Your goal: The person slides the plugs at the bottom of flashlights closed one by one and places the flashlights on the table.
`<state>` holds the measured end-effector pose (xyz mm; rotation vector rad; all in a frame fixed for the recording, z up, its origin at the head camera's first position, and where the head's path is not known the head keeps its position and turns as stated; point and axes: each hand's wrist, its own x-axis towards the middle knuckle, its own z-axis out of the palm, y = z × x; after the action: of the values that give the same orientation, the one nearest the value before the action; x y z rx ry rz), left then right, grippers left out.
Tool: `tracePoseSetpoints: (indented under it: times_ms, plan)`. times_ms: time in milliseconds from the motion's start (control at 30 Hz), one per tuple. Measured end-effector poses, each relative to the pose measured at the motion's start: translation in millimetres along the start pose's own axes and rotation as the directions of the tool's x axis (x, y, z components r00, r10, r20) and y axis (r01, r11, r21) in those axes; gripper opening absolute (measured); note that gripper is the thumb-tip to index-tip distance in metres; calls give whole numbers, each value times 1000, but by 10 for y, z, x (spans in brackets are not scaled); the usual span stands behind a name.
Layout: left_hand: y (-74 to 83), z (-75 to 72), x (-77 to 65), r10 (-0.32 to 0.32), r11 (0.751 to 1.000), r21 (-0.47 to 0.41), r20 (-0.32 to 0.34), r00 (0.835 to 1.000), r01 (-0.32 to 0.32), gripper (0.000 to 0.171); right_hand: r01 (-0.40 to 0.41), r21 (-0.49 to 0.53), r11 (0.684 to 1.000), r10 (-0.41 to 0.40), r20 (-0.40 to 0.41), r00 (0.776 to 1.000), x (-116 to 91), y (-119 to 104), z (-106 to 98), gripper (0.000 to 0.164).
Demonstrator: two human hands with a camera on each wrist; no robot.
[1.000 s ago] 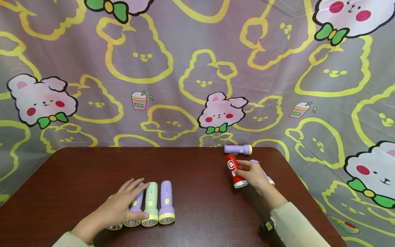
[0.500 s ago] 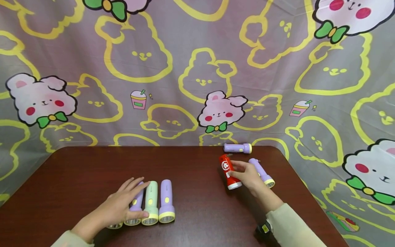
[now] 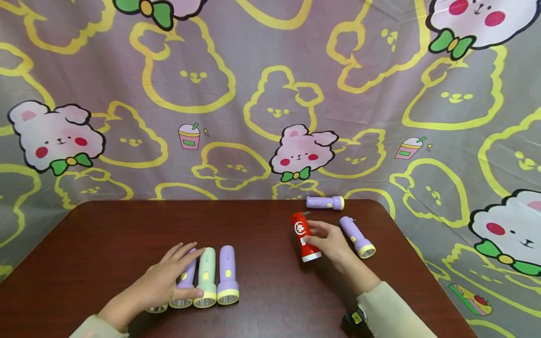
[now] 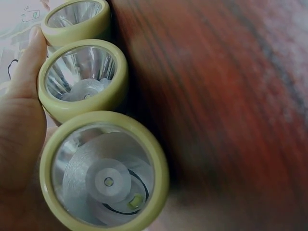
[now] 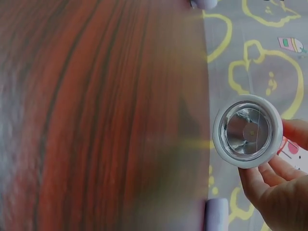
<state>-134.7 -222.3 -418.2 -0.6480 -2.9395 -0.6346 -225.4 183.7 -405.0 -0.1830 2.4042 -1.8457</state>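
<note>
My right hand (image 3: pixel 333 244) grips a red flashlight (image 3: pixel 302 237) with a white emblem and white rim, its lens end tilted down toward me over the table's right half. In the right wrist view the white-rimmed lens (image 5: pixel 248 131) faces the camera, fingers and thumb around the body. My left hand (image 3: pixel 160 286) lies with extended fingers over a row of flashlights at the front left. Its thumb touches the head of a mint green flashlight (image 3: pixel 207 274). Beside that are a purple flashlight (image 3: pixel 228 270) on the right and another purple flashlight (image 3: pixel 188 278) partly under the fingers. A further flashlight (image 3: pixel 157 309) is mostly hidden.
A purple flashlight (image 3: pixel 324 203) lies crosswise at the table's back edge. Another purple flashlight (image 3: pixel 357 237) lies to the right of my right hand. The dark brown table (image 3: pixel 127 225) ends at a patterned cloth curtain (image 3: pixel 236 131) behind and to the right.
My right hand has carried the red flashlight leftward, away from the purple flashlight at the right, which now shows fully. The left hand stays in place.
</note>
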Motion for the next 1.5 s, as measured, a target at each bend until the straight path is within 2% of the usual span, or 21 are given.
tracePoseSetpoints:
  times_ms: [767, 1133, 1500]
  plan:
    - [8, 3, 3, 5, 1000, 20, -4, 1000, -5, 96, 47, 85, 995, -54, 92, 994, -139, -123, 231, 53]
    - [12, 13, 3, -4, 1000, 15, -7, 1000, 4, 96, 19, 121, 993, -34, 126, 991, -185, -140, 350, 52]
    - [35, -12, -2, -13, 1000, -2, -3, 1000, 13, 93, 39, 154, 987, -67, 179, 982, -249, -163, 435, 54]
